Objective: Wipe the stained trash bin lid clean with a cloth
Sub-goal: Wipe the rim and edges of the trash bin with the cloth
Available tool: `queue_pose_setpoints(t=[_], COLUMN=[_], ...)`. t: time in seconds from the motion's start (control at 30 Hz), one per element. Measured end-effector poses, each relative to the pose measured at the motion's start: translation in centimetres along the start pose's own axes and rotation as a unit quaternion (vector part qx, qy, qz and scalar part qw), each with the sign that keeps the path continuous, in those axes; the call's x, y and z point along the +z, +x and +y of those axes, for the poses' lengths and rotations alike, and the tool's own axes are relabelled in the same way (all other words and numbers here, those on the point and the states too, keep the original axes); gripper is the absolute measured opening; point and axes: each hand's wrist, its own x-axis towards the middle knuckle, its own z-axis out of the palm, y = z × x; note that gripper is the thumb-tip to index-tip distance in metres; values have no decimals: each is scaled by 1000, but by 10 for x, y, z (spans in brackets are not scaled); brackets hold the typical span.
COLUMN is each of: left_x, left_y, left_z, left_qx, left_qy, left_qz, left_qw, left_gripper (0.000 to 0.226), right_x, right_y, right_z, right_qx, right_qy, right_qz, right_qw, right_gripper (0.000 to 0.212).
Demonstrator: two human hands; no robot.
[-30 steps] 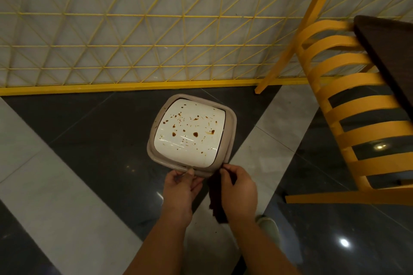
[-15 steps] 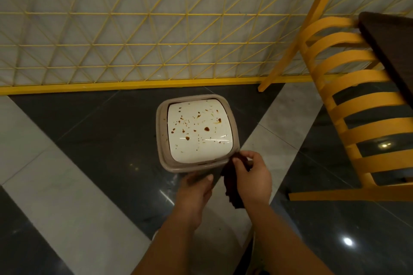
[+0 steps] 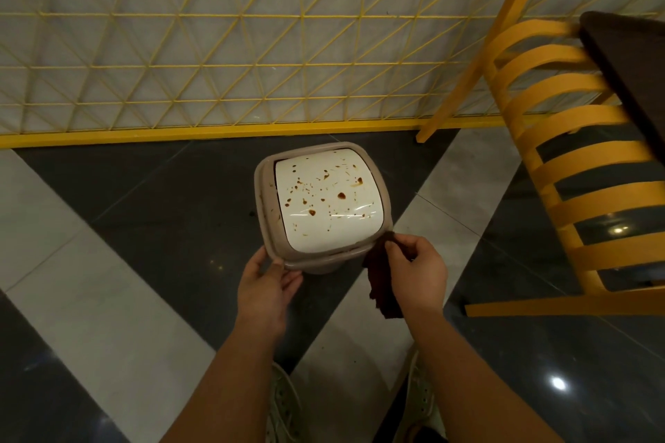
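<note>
1. Since a second ago, seen from the head camera, the left hand (image 3: pixel 268 284) has let go of the near rim for a moment and come back to the bin's near-left corner, while the right hand (image 3: pixel 417 273) has carried the cloth (image 3: pixel 381 280) from the near edge round to the near-right corner.
2. Head view, grips: the left hand's thumb and fingers are curled against the rim of the trash bin (image 3: pixel 264 205), steadying it. The right hand pinches the top of the dark cloth between thumb and fingertips; the rest of it hangs loose below.
3. Head view, place: the bin stands on the dark floor tile near the yellow lattice fence (image 3: pixel 216 47), with the white lid (image 3: pixel 327 201) closed and facing up, touching neither hand.
4. Step, as I judge it: positioning before wiping; no stain looks rubbed yet.
5. Next move likely calls for bunching the cloth into the palm, laying it flat on the lid, and pressing while the left hand braces, since a swing lid may tip under pressure.
6. Count: one bin, one lid, one cloth, two hands, one yellow chair (image 3: pixel 575 155), and many brown splashes, too small to count surely.
</note>
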Motion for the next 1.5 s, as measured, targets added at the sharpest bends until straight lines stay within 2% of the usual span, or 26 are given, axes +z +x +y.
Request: queue_pose_setpoints(t=[0.13, 0.27, 0.47, 0.6, 0.67, 0.83, 0.9, 1.03, 1.13, 1.2, 1.37, 1.43, 1.5], left_x=[1, 2, 3, 7, 7, 4, 7, 11, 12, 13, 14, 16, 16], left_y=[-1, -2, 0, -3, -4, 0, -1, -3, -5, -5, -7, -8, -8], left_z=[-2, -3, -3, -6, -7, -7, -10, -15, -17, -17, -17, -18, -19], left_qx=[5, 10, 6, 7, 7, -1, 2, 15, 24, 20, 6, 6, 13], left_qy=[13, 8, 9, 2, 4, 5, 8, 3, 1, -5, -19, -20, -17], left_qz=[-18, -12, -7, -15, -15, -20, -21, -14, -5, -1, 2, 2, 1], left_qw=[1000, 1000, 1000, 1000, 1000, 1000, 1000, 1000, 1000, 1000, 1000, 1000, 1000], left_gripper=[45, 44, 42, 42, 42, 42, 41, 41, 40, 40, 43, 42, 42], right_x=[14, 23, 3, 29, 34, 11, 14, 46, 54, 46, 16, 20, 33], right_y=[-11, -31, 0, -38, -48, -12, -16, -51, -63, -56, -21, -26, -41], right_z=[3, 3, 2, -3, -5, 1, -2, -7, -8, -10, -14, -15, -13], right_qx=[3, -66, 10, -102, -131, -11, -25, -104, -127, -117, -15, -16, -59], right_qy=[15, -30, -21, -56, -81, -11, -16, -52, -86, -74, -20, -6, -21], right_qz=[-16, -48, -4, -65, -68, -8, -7, -56, -80, -74, -6, -1, -25], right_qw=[1000, 996, 1000, 991, 986, 1000, 1000, 992, 985, 988, 1000, 1000, 998], right_gripper=[11, 13, 12, 10, 12, 13, 10, 7, 9, 8, 10, 10, 8])
